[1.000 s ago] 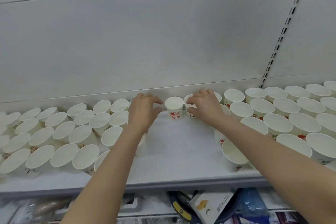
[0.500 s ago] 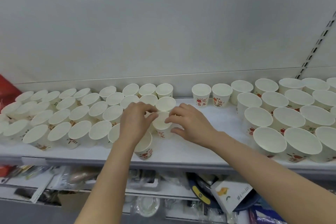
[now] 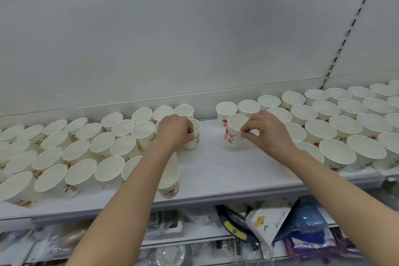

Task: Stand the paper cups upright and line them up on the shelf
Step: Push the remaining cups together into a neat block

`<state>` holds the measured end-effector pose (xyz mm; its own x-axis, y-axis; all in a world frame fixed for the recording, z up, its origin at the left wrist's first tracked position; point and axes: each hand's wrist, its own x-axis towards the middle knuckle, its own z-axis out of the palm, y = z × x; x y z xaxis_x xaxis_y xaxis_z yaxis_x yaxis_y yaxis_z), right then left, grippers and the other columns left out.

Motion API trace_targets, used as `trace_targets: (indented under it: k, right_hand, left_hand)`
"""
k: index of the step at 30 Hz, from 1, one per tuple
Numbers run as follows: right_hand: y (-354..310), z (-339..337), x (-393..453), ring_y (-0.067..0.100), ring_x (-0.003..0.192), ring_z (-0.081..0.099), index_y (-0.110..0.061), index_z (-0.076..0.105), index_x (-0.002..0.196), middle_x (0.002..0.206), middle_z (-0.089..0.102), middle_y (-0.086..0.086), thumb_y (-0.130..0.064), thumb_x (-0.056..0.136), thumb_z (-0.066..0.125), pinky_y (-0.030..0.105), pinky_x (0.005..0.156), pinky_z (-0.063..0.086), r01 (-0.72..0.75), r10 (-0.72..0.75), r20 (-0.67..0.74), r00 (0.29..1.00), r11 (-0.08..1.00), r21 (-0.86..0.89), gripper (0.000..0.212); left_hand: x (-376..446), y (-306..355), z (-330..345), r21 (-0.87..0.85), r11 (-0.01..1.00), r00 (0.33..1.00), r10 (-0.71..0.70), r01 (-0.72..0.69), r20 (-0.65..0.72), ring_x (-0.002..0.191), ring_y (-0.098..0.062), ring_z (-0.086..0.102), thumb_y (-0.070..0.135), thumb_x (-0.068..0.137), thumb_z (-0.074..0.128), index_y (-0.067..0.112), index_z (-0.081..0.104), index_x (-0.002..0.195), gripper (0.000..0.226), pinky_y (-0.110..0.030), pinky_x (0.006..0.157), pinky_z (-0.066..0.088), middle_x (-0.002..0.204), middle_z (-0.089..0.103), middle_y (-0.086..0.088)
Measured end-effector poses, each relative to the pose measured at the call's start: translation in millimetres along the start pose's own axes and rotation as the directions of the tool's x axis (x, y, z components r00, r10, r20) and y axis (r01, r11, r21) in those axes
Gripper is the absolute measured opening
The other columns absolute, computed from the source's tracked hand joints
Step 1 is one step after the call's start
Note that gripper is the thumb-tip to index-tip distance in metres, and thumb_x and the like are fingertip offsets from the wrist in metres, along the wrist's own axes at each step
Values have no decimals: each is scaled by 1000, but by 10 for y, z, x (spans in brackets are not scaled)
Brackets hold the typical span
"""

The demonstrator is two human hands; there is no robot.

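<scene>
Two hands work on the white shelf [image 3: 216, 170]. The left hand [image 3: 172, 134] grasps a paper cup [image 3: 194, 136] at its rim, fingers curled over the near wall; this cup stands upright at the 3 o'clock edge of the left cup group [image 3: 71, 153]. The right hand [image 3: 267, 134] pinches the rim of a second paper cup [image 3: 234, 134] between thumb and fingers; this cup tilts slightly and sits at the 9 o'clock edge of the right cup group [image 3: 345, 131]. A bare strip of shelf separates the two held cups. Both groups stand upright in rows. Packaged goods [image 3: 269, 222] lie on the lower shelf at 6 o'clock.
</scene>
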<state>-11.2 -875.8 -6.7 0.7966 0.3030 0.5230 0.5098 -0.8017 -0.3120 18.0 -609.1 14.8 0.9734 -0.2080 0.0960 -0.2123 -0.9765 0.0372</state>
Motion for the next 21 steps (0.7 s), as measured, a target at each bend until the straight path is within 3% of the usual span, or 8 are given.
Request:
trace_targets:
  k: [3,5,10,14,18,21]
  right_hand:
    - [195,-111,34,20,70,47,-20,73,73,71,65,-3,-12,68,82,35,64,41,-65,68,25,997,995,-81,13]
    - [306,-162,75,25,69,51,-20,73,72,69,65,-2,-11,68,80,34,62,40,-72,82,62,995,986,-153,12]
    - [465,-201,136,27,67,53,-21,72,65,65,64,-1,-7,63,78,29,59,30,33,9,164,986,967,-254,15]
    - [539,-203,148,24,84,56,-19,72,73,77,68,-2,-7,73,71,28,57,32,96,-30,283,959,970,-225,11]
    - [548,-248,155,21,97,55,-21,73,92,96,69,-2,-10,79,63,35,71,46,71,-7,324,946,980,-186,20]
    - [447,-235,154,21,94,55,-22,71,96,95,69,-3,-24,79,65,35,81,42,62,-23,260,965,988,-141,18]
  left_hand:
    - [62,172,5,-49,997,992,62,-68,-114,76,-21,55,34,80,67,22,71,75,13,-28,51,30,74,66,-1]
    - [115,367,8,-67,987,984,139,-148,-114,83,-21,58,36,80,68,26,74,83,12,-29,57,34,79,68,1]
    - [234,688,185,-51,978,977,196,-200,-83,92,-24,58,36,82,67,26,73,88,13,-29,63,36,87,69,-2]
    - [245,760,246,-38,979,975,193,-199,-112,92,-24,57,33,84,66,25,74,90,13,-29,63,35,87,70,-2]
    - [213,761,239,-126,975,976,165,-183,-144,92,-18,56,38,79,73,29,71,94,18,-30,69,43,93,70,9]
    - [178,823,224,-190,970,977,118,-152,-179,89,-16,55,38,80,72,29,71,91,15,-30,68,43,90,69,11]
